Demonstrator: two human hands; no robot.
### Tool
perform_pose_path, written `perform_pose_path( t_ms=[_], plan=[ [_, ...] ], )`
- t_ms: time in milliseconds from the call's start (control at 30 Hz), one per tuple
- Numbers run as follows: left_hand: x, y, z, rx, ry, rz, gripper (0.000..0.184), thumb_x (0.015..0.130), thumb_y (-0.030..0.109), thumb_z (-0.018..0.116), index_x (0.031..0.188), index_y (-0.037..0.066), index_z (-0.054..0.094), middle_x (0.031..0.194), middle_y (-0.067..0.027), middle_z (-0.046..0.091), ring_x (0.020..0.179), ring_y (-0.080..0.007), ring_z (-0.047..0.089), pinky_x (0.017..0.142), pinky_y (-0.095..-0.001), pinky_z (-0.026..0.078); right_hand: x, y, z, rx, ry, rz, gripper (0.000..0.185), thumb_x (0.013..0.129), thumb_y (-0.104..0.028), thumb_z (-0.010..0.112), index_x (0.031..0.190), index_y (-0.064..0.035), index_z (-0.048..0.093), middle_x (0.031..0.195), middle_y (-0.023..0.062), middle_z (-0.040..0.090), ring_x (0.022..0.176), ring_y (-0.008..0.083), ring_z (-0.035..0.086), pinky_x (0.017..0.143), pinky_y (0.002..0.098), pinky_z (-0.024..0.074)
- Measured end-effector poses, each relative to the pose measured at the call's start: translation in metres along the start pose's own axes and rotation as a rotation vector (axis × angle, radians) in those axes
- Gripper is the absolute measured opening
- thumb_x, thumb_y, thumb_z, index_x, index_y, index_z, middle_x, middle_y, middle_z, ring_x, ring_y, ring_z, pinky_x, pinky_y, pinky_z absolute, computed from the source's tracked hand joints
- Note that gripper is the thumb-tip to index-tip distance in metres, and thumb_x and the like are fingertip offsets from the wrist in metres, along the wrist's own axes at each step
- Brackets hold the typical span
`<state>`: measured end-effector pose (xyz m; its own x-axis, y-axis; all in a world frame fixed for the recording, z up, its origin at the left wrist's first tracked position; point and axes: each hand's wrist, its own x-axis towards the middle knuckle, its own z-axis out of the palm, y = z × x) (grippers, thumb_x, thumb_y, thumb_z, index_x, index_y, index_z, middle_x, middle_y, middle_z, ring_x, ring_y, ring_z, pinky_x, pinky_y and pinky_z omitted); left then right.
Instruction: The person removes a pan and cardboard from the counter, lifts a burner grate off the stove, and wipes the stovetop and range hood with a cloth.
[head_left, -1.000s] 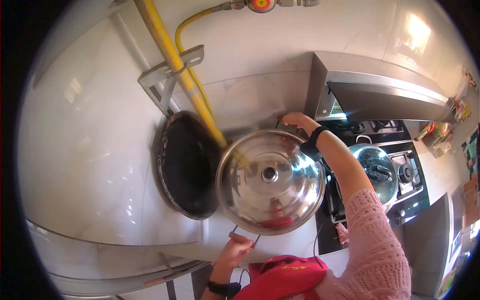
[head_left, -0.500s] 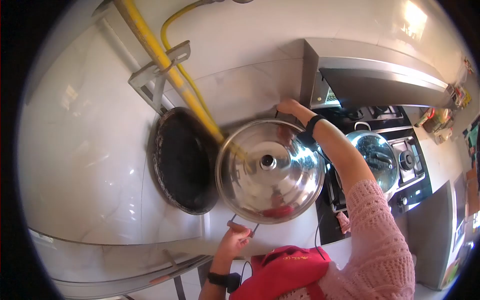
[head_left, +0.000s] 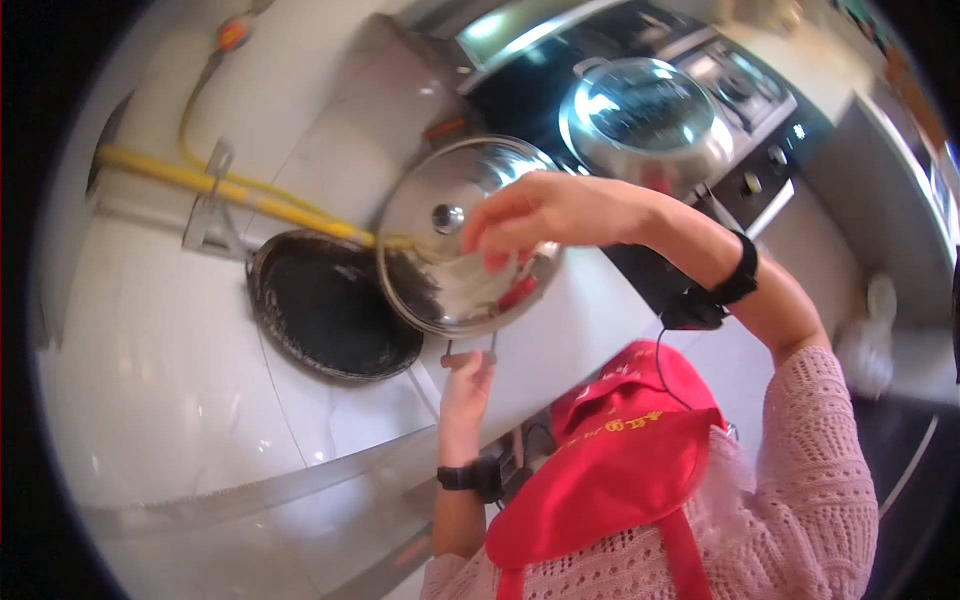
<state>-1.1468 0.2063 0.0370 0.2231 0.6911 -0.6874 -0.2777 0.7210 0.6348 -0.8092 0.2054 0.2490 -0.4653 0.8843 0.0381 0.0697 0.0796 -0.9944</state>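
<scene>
Lidded pan (head_left: 415,225) sits on white counter (head_left: 592,305) near stove (head_left: 525,100).

A mirror-bright silver lid (head_left: 425,265) carries a red reflection along its lower right, with a brown handle (head_left: 455,360) just below. Left of the lid, a black pan (head_left: 335,305) wears a mottled grey rim, while a yellow pipe (head_left: 285,208) slants above the pan against white, faintly grey-veined tiles (head_left: 165,340). Right of the lid are a glossy black cooktop (head_left: 520,95) and a silver pot (head_left: 655,167); below right, a red apron (head_left: 590,500) with yellow lettering meets a pale pink openwork knit sleeve (head_left: 815,450).
</scene>
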Motion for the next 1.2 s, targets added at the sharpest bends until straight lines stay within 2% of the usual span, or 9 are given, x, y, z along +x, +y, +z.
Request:
perform_pose_path(
  t_ms=[233, 367, 567, 667, 767, 900, 1067, 1100, 1200],
  plan=[
    [-0.002, 0.006, 0.000, 0.008, -0.093, 0.008, 0.011, 0.091, 0.015, 0.065, 0.096, 0.006, 0.063, 0.094, -0.0065, 0.066, 0.090, -0.0195, 0.063, 0.077, -0.0267, 0.053, -0.174, 0.066, 0.063, -0.013, 0.383, 0.101, 0.032, 0.093, -0.024, 0.054, 0.113, -0.0005, 0.062, 0.094, 0.0072, 0.068, 0.091, 0.0143, 0.061, 0.083, 0.0294, 0.0477],
    [-0.001, 0.007, 0.006, -0.004, 0.057, 0.051, 0.014, 0.091, 0.016, 0.065, 0.096, 0.003, 0.063, 0.094, -0.0087, 0.066, 0.089, -0.0212, 0.063, 0.075, -0.0292, 0.052, -0.268, 0.093, 0.084, 0.189, 0.692, 0.205, 0.033, 0.092, -0.028, 0.056, 0.111, -0.0026, 0.064, 0.094, 0.0048, 0.066, 0.091, 0.0128, 0.061, 0.083, 0.0295, 0.0478],
    [0.014, 0.008, -0.010, 0.097, -0.035, 0.114, 0.017, 0.094, 0.022, 0.061, 0.097, 0.005, 0.062, 0.091, -0.0075, 0.065, 0.092, -0.0168, 0.061, 0.074, -0.0265, 0.050, -0.383, 0.126, 0.082, 0.261, 0.847, 0.287, 0.033, 0.093, -0.030, 0.054, 0.109, -0.0026, 0.065, 0.095, 0.0065, 0.067, 0.090, 0.0132, 0.063, 0.079, 0.0277, 0.0496],
    [-0.015, -0.024, 0.057, 0.055, 0.724, 0.096, 0.020, 0.093, 0.028, 0.062, 0.095, 0.008, 0.059, 0.086, -0.0040, 0.060, 0.084, -0.0154, 0.060, 0.071, -0.0263, 0.049, -0.436, 0.125, 0.061, 0.306, 0.909, 0.319, 0.033, 0.094, -0.030, 0.056, 0.109, -0.0025, 0.064, 0.093, 0.0051, 0.065, 0.092, 0.0129, 0.061, 0.083, 0.0284, 0.0482],
    [0.017, -0.079, 0.031, 0.171, 0.446, 0.118, 0.024, 0.090, 0.031, 0.061, 0.096, 0.009, 0.055, 0.083, -0.0013, 0.053, 0.080, -0.0148, 0.054, 0.073, -0.0292, 0.046, -0.493, 0.122, 0.038, 0.343, 0.967, 0.335, 0.032, 0.094, -0.028, 0.055, 0.109, -0.0013, 0.063, 0.094, 0.0047, 0.064, 0.094, 0.0125, 0.060, 0.084, 0.0287, 0.0478],
    [0.025, -0.192, 0.115, 0.498, 0.360, 0.136, 0.045, 0.087, 0.029, 0.060, 0.125, 0.008, 0.049, 0.116, -0.0095, 0.053, 0.103, -0.0187, 0.052, 0.083, -0.0358, 0.043, -0.570, 0.113, 0.009, 0.301, 1.066, 0.365, 0.029, 0.095, -0.026, 0.054, 0.107, -0.0013, 0.062, 0.092, 0.0042, 0.064, 0.093, 0.0118, 0.060, 0.084, 0.0286, 0.0477],
    [-0.028, -0.272, 0.261, 0.774, 0.361, 0.261, 0.044, 0.092, 0.020, 0.055, 0.132, 0.005, 0.045, 0.113, -0.0081, 0.054, 0.100, -0.0197, 0.052, 0.084, -0.0328, 0.044, -0.638, 0.112, -0.010, 0.342, 1.205, 0.420, 0.028, 0.096, -0.026, 0.054, 0.107, -0.0017, 0.062, 0.092, 0.0037, 0.064, 0.091, 0.0113, 0.061, 0.083, 0.0277, 0.0472],
    [-0.012, -0.283, 0.252, 0.785, 0.267, 0.356, 0.055, 0.094, 0.016, 0.054, 0.143, 0.003, 0.033, 0.131, -0.0128, 0.049, 0.113, -0.0240, 0.051, 0.095, -0.0343, 0.041, -0.646, 0.113, -0.014, 0.366, 1.209, 0.414, 0.028, 0.096, -0.026, 0.054, 0.107, -0.0021, 0.062, 0.092, 0.0033, 0.064, 0.091, 0.0109, 0.060, 0.083, 0.0275, 0.0471],
    [-0.004, -0.295, 0.271, 0.906, 0.321, 0.432, 0.053, 0.095, 0.018, 0.055, 0.141, 0.000, 0.036, 0.135, -0.0168, 0.048, 0.119, -0.0291, 0.049, 0.102, -0.0392, 0.037, -0.661, 0.116, -0.028, 0.421, 1.210, 0.408, 0.025, 0.096, -0.025, 0.055, 0.107, -0.0031, 0.062, 0.091, 0.0020, 0.064, 0.091, 0.0096, 0.060, 0.083, 0.0269, 0.0468]
  ],
)
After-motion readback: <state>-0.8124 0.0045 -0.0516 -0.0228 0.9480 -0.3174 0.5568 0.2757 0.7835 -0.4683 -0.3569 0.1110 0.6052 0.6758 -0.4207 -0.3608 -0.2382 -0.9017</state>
